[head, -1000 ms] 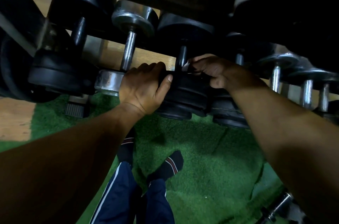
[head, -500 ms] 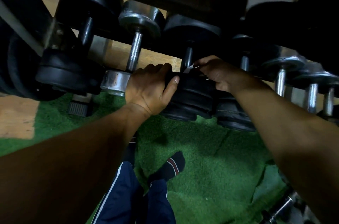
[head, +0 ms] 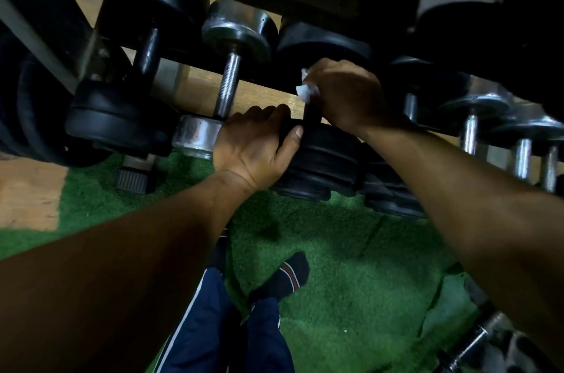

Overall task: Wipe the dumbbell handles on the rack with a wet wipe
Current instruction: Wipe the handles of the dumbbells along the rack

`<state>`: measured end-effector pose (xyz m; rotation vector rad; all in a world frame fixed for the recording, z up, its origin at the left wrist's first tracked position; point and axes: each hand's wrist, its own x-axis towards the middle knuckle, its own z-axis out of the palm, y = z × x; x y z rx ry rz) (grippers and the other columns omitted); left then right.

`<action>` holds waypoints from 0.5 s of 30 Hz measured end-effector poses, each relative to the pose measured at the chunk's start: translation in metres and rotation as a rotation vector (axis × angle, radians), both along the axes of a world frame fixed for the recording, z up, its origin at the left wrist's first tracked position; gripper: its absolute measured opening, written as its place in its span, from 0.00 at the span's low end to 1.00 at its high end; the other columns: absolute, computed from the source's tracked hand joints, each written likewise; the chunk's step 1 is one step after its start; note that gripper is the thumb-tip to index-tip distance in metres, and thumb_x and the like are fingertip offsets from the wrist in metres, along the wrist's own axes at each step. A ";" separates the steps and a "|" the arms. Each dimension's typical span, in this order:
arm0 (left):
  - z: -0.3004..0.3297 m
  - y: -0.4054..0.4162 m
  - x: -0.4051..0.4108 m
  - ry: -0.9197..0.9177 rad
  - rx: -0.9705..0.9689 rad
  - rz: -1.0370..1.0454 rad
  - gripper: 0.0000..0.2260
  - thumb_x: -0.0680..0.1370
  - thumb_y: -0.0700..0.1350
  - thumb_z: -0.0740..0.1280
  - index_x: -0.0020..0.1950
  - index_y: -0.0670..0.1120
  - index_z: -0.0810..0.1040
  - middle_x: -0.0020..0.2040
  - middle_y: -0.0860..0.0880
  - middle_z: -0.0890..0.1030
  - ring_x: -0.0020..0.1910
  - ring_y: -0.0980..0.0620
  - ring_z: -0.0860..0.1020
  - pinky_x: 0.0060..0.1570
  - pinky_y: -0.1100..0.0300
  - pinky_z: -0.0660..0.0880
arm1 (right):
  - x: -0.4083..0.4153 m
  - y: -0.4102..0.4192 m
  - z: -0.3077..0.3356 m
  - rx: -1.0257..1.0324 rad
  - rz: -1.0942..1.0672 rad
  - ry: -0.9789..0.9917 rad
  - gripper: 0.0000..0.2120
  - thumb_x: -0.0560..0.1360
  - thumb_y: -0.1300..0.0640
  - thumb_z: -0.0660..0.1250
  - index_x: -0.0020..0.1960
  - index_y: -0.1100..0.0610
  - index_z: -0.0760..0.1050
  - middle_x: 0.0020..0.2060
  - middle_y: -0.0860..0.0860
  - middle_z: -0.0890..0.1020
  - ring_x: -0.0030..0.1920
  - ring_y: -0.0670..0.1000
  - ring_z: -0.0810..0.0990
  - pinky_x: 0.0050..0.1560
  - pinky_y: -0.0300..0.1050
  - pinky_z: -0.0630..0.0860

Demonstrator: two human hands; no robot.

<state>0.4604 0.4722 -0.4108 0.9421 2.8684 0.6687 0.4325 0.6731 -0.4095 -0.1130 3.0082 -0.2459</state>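
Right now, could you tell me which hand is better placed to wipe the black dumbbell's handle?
The right hand: it already holds the wet wipe on the handle. The left hand grips the dumbbell's near black weight, apparently steadying it.

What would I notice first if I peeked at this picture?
Two bare arms reach in from the bottom toward a rack of dumbbells. The right hand grips a white wet wipe around the handle of a black dumbbell in the middle, while the left hand holds that dumbbell's near end. Just to the left sits a shiny chrome dumbbell, and bright green turf covers the floor below.
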 end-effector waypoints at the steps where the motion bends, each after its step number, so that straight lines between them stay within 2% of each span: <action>1: 0.000 0.000 0.000 0.002 -0.001 -0.001 0.22 0.83 0.58 0.53 0.51 0.43 0.78 0.40 0.43 0.79 0.36 0.39 0.77 0.37 0.56 0.59 | -0.002 -0.002 0.002 0.071 0.066 -0.013 0.17 0.79 0.42 0.59 0.56 0.50 0.80 0.58 0.49 0.80 0.53 0.56 0.80 0.45 0.47 0.73; 4: -0.001 -0.001 0.000 -0.003 -0.003 -0.002 0.22 0.83 0.58 0.52 0.51 0.43 0.78 0.40 0.43 0.79 0.36 0.39 0.77 0.37 0.55 0.59 | -0.008 -0.009 0.010 0.161 0.176 -0.098 0.15 0.81 0.44 0.58 0.57 0.51 0.79 0.59 0.51 0.78 0.51 0.59 0.81 0.39 0.47 0.63; 7: 0.000 -0.001 0.000 0.011 0.003 0.001 0.21 0.82 0.58 0.54 0.50 0.43 0.78 0.39 0.43 0.79 0.34 0.39 0.77 0.36 0.55 0.59 | -0.017 -0.014 0.015 0.270 0.280 -0.185 0.15 0.81 0.47 0.57 0.58 0.53 0.78 0.58 0.53 0.78 0.50 0.62 0.81 0.39 0.49 0.66; 9: 0.001 0.000 0.000 0.018 0.006 0.005 0.21 0.82 0.57 0.54 0.50 0.43 0.79 0.39 0.43 0.79 0.34 0.39 0.77 0.36 0.55 0.58 | -0.023 -0.015 0.019 0.328 0.343 -0.285 0.13 0.81 0.49 0.59 0.59 0.53 0.78 0.58 0.54 0.78 0.53 0.63 0.80 0.42 0.50 0.71; 11: 0.000 0.000 0.000 0.016 0.012 0.005 0.21 0.82 0.57 0.54 0.51 0.43 0.78 0.39 0.43 0.80 0.34 0.39 0.77 0.37 0.55 0.59 | -0.024 -0.016 0.022 0.333 0.357 -0.398 0.12 0.81 0.52 0.60 0.58 0.54 0.79 0.57 0.56 0.80 0.54 0.63 0.80 0.48 0.54 0.77; 13: -0.002 0.000 0.000 0.016 0.020 0.006 0.20 0.82 0.57 0.55 0.53 0.43 0.79 0.40 0.43 0.80 0.35 0.39 0.77 0.37 0.55 0.59 | -0.024 -0.017 0.023 0.287 0.283 -0.470 0.13 0.80 0.56 0.58 0.58 0.58 0.79 0.56 0.59 0.81 0.56 0.64 0.79 0.55 0.57 0.76; 15: -0.003 0.000 0.000 0.009 0.025 0.002 0.21 0.83 0.57 0.55 0.55 0.43 0.78 0.41 0.43 0.80 0.36 0.38 0.77 0.38 0.55 0.59 | -0.021 -0.021 0.024 0.255 0.249 -0.515 0.15 0.80 0.57 0.56 0.59 0.59 0.79 0.57 0.61 0.80 0.58 0.64 0.78 0.58 0.58 0.76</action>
